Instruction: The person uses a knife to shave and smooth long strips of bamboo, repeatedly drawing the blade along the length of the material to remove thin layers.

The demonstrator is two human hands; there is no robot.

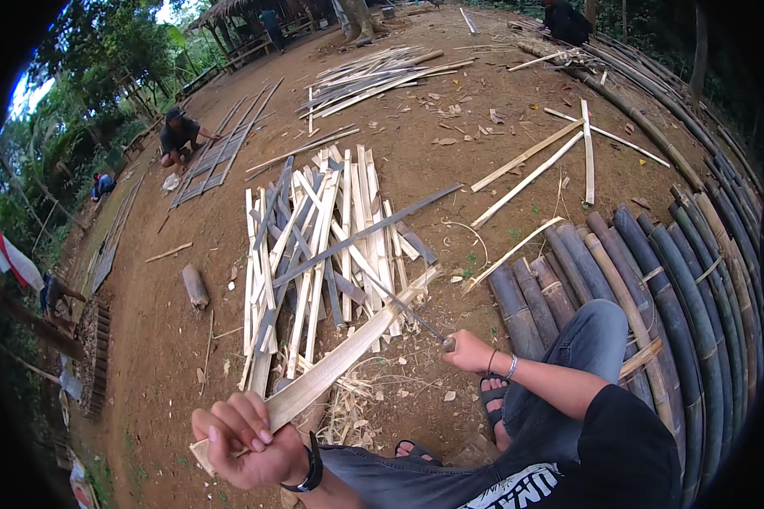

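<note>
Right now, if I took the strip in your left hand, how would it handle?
The strip is probably fairly stiff, running straight out from the left hand. It looks thin, so likely light. Being flat, it probably wouldn't roll.

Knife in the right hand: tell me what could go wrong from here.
The knife could skid along the pale strip toward the bare left hand gripping its near end. If the right hand lost hold, the knife might hit the sandalled foot nearby. Held by one hand only, the strip may also twist.
</note>
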